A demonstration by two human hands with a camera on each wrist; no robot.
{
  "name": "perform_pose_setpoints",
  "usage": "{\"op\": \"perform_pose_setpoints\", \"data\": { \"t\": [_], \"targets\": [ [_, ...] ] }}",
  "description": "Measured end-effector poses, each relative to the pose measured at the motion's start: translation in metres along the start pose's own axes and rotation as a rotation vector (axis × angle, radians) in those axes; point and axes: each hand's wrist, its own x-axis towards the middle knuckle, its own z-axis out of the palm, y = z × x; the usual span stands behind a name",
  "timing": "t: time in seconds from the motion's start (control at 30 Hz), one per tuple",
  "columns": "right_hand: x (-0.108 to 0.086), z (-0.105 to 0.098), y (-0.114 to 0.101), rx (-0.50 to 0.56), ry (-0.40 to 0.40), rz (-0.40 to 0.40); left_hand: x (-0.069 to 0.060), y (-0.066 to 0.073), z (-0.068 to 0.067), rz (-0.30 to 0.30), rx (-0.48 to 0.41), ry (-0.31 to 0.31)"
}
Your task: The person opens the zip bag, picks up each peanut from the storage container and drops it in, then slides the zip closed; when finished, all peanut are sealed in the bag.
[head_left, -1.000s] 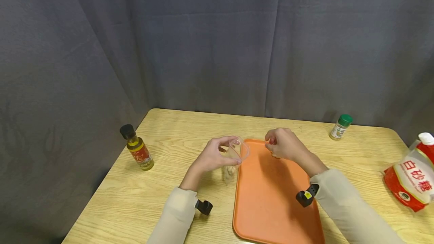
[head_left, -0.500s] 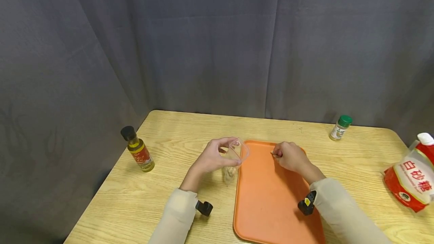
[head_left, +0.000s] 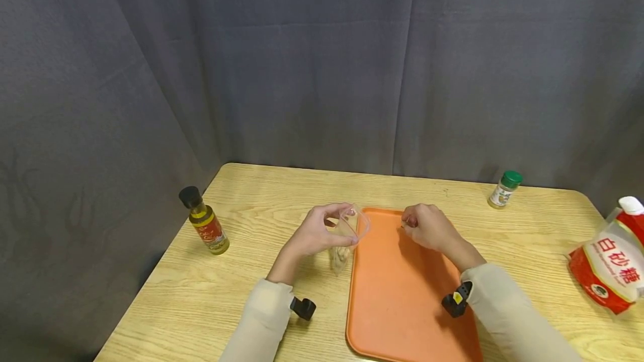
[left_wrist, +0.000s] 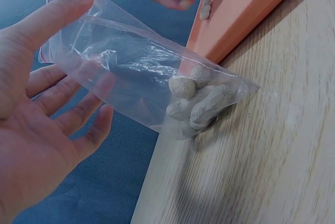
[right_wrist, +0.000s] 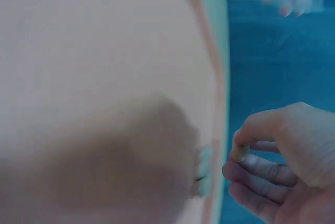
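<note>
My left hand [head_left: 322,229] holds a clear zip bag [left_wrist: 125,56] at its mouth, thumb and fingers spread apart so the mouth gapes. Several unshelled peanuts [left_wrist: 201,98] lie in the bag's bottom, which touches the table just left of the orange tray [head_left: 397,295]. Over the tray's far part, my right hand [head_left: 427,228] pinches a small peanut [right_wrist: 239,152] between thumb and fingertips. Another peanut [left_wrist: 205,9] lies on the tray near its far edge, below that hand. The right wrist view is blurred.
An olive oil bottle [head_left: 207,225] stands at the table's left edge. On the far right are a green-capped seasoning jar [head_left: 505,190] and, nearer, a red and white sugar bag [head_left: 609,261]. A grey curtain [head_left: 312,71] hangs behind the table.
My right hand came down to the tray's far end, then rose slightly with a peanut in its fingertips. The left hand and the bag have stayed in place.
</note>
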Motion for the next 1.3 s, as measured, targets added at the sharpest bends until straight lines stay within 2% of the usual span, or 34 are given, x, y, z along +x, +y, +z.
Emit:
{"op": "perform_pose_setpoints", "data": {
  "t": [0.2,0.4,0.67,0.83,1.07,1.2,1.3],
  "targets": [
    [0.011,-0.010,-0.029,0.032,0.037,-0.068,0.000,-0.002,-0.001,-0.007,-0.005,0.010],
    [0.018,-0.019,-0.064,0.031,0.063,-0.168,0.000,-0.004,-0.001,-0.004,-0.018,0.006],
    [0.020,-0.028,-0.100,0.040,0.100,-0.252,0.000,-0.001,-0.003,0.009,0.024,0.001],
    [0.020,-0.026,-0.110,0.058,0.114,-0.287,0.001,0.000,-0.003,0.014,0.033,-0.002],
    [0.021,-0.024,-0.113,0.049,0.105,-0.304,-0.013,0.043,-0.007,-0.013,-0.026,-0.028],
    [0.022,-0.024,-0.113,0.048,0.108,-0.318,-0.012,0.041,-0.008,-0.019,-0.014,-0.037],
    [0.023,-0.023,-0.113,0.048,0.108,-0.324,-0.007,0.025,-0.006,-0.025,-0.010,-0.038]
  ]
}}
